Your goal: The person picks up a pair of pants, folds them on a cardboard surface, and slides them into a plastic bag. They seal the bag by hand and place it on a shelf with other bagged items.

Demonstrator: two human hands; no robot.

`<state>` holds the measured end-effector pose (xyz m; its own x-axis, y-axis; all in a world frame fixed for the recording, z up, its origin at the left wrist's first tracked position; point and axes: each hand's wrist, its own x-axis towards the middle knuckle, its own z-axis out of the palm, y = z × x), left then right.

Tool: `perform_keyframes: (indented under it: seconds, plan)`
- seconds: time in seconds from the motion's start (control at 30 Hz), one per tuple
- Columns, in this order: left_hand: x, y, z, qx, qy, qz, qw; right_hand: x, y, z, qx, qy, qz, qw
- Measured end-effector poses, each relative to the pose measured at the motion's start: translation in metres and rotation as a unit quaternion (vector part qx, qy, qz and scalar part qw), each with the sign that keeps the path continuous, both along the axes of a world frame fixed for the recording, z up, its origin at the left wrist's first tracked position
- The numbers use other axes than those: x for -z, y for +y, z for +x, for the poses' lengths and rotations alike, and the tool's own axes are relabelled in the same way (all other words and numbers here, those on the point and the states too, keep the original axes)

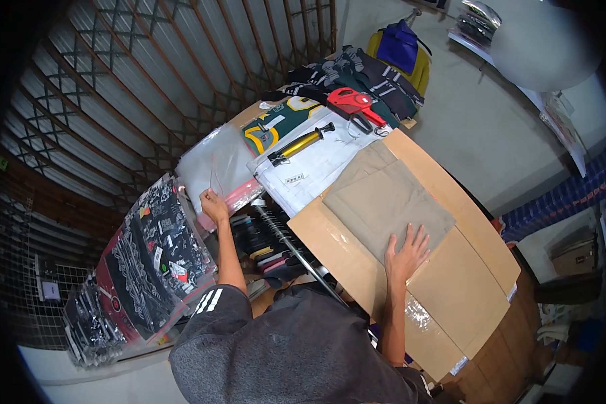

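Observation:
My right hand (407, 254) lies flat, fingers spread, on the lower edge of a folded khaki garment (384, 198). That garment rests on a large sheet of cardboard (458, 283). On the left, my left hand (213, 205) has its fingers pinched together at a stack of clear plastic bags (217, 161). It seems to grip a bag's edge, but the see-through film makes this hard to make out. A pink-edged plastic packet (242, 195) is close beside that hand.
Beyond the garment are white packaged clothing (316, 168), a yellow-and-black hand pump (301, 144), a red tool (351, 102) and a green jersey (276, 124). Bagged black shirts (155, 252) lie left. A metal rail (286, 236) runs over hanging clothes between my arms.

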<state>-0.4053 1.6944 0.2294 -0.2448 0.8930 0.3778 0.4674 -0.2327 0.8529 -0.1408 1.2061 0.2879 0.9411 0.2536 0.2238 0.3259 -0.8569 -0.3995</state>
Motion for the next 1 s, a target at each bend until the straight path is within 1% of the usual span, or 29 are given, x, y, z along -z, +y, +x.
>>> perform_keyframes:
  seconds: [0.07,0.17,0.2,0.27,0.37,0.47,0.57,0.67,0.7,0.77,0.8,0.87,1.0]
  plan:
    - [-0.023,-0.021,0.016,0.069,-0.009,0.039,0.997,0.000,-0.002,0.001,-0.002,0.000,0.002,1.000]
    - [-0.076,-0.085,0.061,0.187,-0.004,0.043,0.981,0.003,-0.010,0.002,-0.024,0.007,0.066,0.997]
    - [-0.093,-0.110,0.077,0.224,0.001,0.012,0.974,0.003,-0.015,0.002,-0.035,0.014,0.094,0.995]
    - [-0.125,-0.161,0.110,0.299,-0.008,0.004,0.954,0.000,-0.028,0.003,-0.052,0.022,0.149,0.987]
    - [-0.152,-0.241,0.154,0.427,-0.046,-0.070,0.901,-0.015,-0.060,0.002,-0.050,0.092,0.290,0.951]
    - [-0.151,-0.327,0.187,0.566,-0.031,-0.060,0.822,-0.042,-0.094,-0.012,-0.022,0.075,0.331,0.940]
    - [-0.156,-0.420,0.206,0.673,-0.008,-0.073,0.736,-0.070,-0.137,-0.023,0.022,0.103,0.407,0.907]
    - [-0.152,-0.500,0.213,0.764,0.021,-0.083,0.640,-0.085,-0.193,-0.026,0.054,0.028,0.414,0.908]
    - [-0.155,-0.522,0.213,0.788,0.038,-0.072,0.611,-0.090,-0.212,-0.026,0.067,0.029,0.408,0.910]
    - [-0.153,-0.563,0.213,0.819,0.049,-0.059,0.569,-0.095,-0.254,-0.024,0.088,0.032,0.397,0.913]
    - [-0.152,-0.581,0.213,0.831,0.053,-0.053,0.551,-0.090,-0.274,-0.022,0.101,0.013,0.377,0.921]
    - [-0.148,-0.611,0.214,0.845,0.082,-0.044,0.527,-0.074,-0.312,-0.019,0.121,-0.020,0.333,0.935]
    - [-0.144,-0.658,0.215,0.865,0.139,-0.046,0.480,-0.061,-0.384,-0.025,0.175,-0.012,0.336,0.925]
